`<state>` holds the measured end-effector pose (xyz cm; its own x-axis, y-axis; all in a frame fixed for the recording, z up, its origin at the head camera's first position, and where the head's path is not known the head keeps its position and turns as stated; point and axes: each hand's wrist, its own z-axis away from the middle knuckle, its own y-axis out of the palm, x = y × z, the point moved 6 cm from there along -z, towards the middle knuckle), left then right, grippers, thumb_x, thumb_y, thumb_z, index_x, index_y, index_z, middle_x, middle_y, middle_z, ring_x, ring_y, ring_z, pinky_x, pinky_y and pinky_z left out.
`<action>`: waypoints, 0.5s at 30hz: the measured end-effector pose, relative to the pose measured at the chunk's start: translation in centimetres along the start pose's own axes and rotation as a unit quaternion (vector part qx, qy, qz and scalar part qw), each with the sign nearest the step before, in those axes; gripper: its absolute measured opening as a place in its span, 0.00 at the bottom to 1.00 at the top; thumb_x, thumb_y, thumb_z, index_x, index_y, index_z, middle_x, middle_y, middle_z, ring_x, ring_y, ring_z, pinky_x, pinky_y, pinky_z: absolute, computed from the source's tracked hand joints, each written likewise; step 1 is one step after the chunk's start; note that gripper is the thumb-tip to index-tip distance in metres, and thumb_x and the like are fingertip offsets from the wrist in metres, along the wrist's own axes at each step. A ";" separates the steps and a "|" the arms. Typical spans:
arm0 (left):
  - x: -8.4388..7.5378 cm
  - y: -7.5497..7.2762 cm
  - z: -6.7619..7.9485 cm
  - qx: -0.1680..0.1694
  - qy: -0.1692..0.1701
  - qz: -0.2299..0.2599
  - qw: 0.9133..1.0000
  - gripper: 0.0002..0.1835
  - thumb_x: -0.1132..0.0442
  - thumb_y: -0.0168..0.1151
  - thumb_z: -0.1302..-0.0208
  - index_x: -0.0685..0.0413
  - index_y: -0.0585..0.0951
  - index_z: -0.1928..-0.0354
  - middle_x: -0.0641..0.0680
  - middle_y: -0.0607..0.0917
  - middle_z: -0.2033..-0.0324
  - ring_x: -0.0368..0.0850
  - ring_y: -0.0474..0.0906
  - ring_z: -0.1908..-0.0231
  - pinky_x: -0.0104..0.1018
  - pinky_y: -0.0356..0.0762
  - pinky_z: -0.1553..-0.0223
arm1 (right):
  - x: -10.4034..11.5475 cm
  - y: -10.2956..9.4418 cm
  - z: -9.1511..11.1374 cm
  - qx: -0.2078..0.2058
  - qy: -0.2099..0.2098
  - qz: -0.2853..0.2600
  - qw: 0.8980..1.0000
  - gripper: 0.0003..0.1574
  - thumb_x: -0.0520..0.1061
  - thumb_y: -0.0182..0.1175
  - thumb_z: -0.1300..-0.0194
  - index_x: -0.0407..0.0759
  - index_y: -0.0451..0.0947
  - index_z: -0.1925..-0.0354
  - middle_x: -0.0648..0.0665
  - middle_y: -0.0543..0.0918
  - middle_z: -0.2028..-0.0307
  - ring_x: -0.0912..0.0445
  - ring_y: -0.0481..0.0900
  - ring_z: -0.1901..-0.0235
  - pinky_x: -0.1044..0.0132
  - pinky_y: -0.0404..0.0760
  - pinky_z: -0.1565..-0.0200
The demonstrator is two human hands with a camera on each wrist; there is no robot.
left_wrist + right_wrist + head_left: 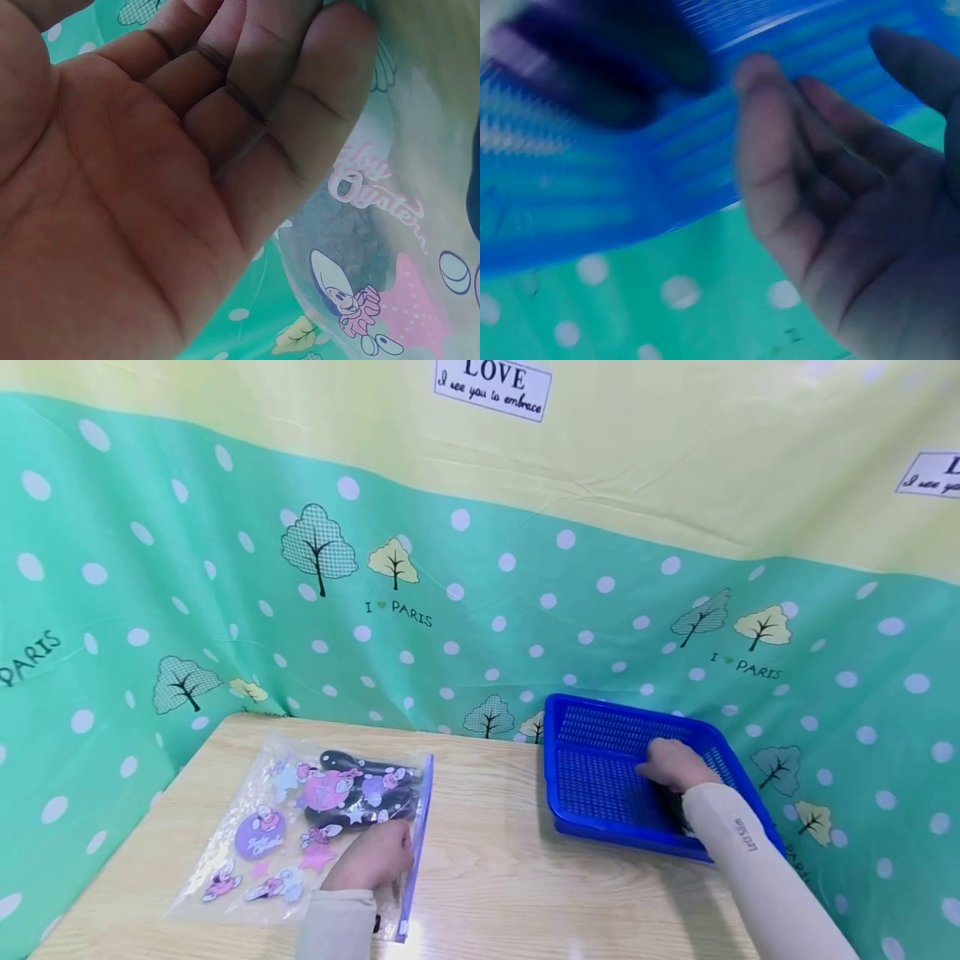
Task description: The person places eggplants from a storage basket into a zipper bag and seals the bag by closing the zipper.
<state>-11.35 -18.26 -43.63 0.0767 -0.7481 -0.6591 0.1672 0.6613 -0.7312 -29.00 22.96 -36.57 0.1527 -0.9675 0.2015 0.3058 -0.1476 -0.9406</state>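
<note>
A clear zip bag (255, 802) with cartoon prints and a purple zip edge lies flat on the left of the table. Two long black things (345, 760) with rounded ends show through its film. My left hand (378, 856) has bent fingers and grips the bag near its zip edge; its fingertips are hidden. Inside the blue basket (558, 814) is my right hand (675, 764), thumb apart from the fingers and nothing between them. Dark, blurred long things (592, 75) lie in the basket, a little apart from the fingers; my forearm partly covers them.
Wooden table (487, 827) stretches between bag and basket. Behind it and along the sides hangs a green and yellow curtain (420, 685) with dots and trees. The basket's raised rim stands close to the curtain at the right.
</note>
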 end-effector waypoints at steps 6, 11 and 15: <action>0.0 0.1 0.0 0.000 0.001 -0.004 1.000 0.10 0.73 0.59 0.48 0.53 0.70 0.77 0.50 0.71 0.80 0.46 0.69 0.77 0.40 0.68 0.73 | -4.1 0.9 0.4 0.082 0.064 0.038 0.994 0.08 0.37 0.67 0.40 0.34 0.78 0.67 0.41 0.77 0.70 0.47 0.76 0.69 0.54 0.78 0.65; -0.1 0.1 0.0 0.000 0.005 -0.004 1.000 0.10 0.74 0.59 0.49 0.53 0.71 0.77 0.50 0.72 0.80 0.46 0.69 0.77 0.40 0.69 0.73 | -4.7 1.3 0.3 0.091 0.067 0.063 0.992 0.09 0.38 0.70 0.44 0.36 0.78 0.70 0.41 0.78 0.71 0.46 0.76 0.69 0.51 0.80 0.65; 0.0 0.2 0.0 0.007 -0.007 0.000 1.000 0.10 0.74 0.59 0.48 0.53 0.71 0.77 0.50 0.72 0.80 0.46 0.70 0.77 0.41 0.69 0.73 | -5.1 1.7 0.0 0.094 0.082 0.038 0.991 0.09 0.35 0.71 0.46 0.36 0.78 0.71 0.41 0.78 0.71 0.46 0.77 0.71 0.55 0.81 0.68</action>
<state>-11.34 -18.15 -43.78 0.0906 -0.7486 -0.6569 0.1804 0.6610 -0.7284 -29.29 27.64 -39.24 0.0315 -0.9970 0.0709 0.4721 -0.0476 -0.8803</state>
